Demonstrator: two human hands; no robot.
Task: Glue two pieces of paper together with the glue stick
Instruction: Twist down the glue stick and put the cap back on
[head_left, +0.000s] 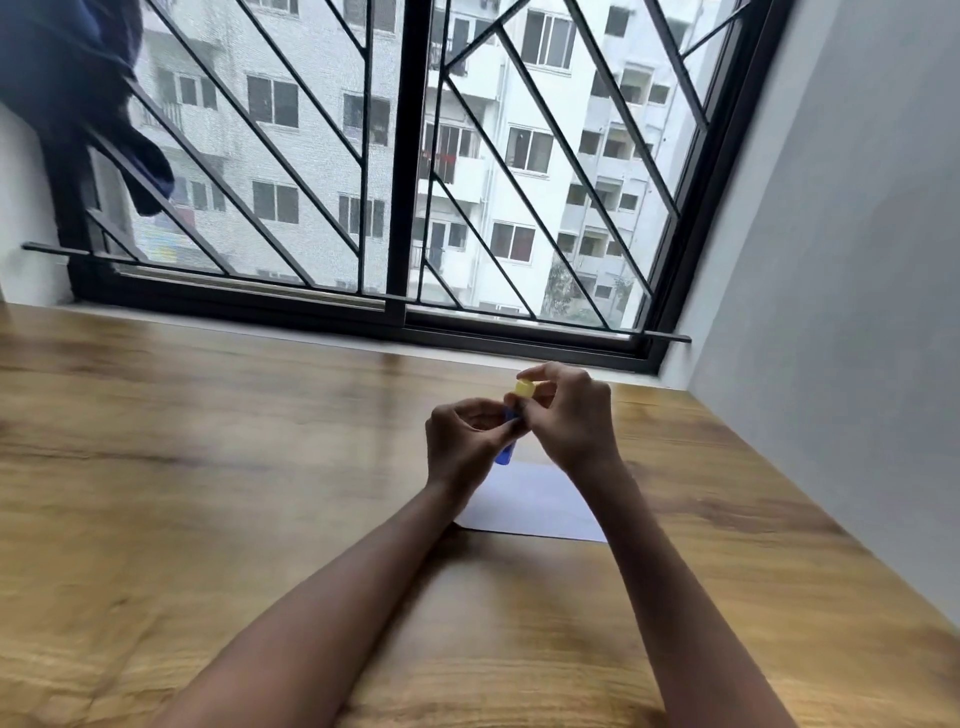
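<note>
A blue glue stick (505, 456) with a yellow cap (524, 388) is held upright above the wooden table (218, 467). My left hand (462, 441) grips its blue body. The fingers of my right hand (569, 415) pinch the yellow cap at the top. White paper (535, 501) lies flat on the table under and behind my wrists; I cannot tell whether it is one sheet or two. Most of the glue stick's body is hidden by my fingers.
A barred window (405, 171) runs along the table's far edge. A grey wall (841, 312) bounds the table on the right. Dark blue cloth (78, 93) hangs over the bars at the upper left.
</note>
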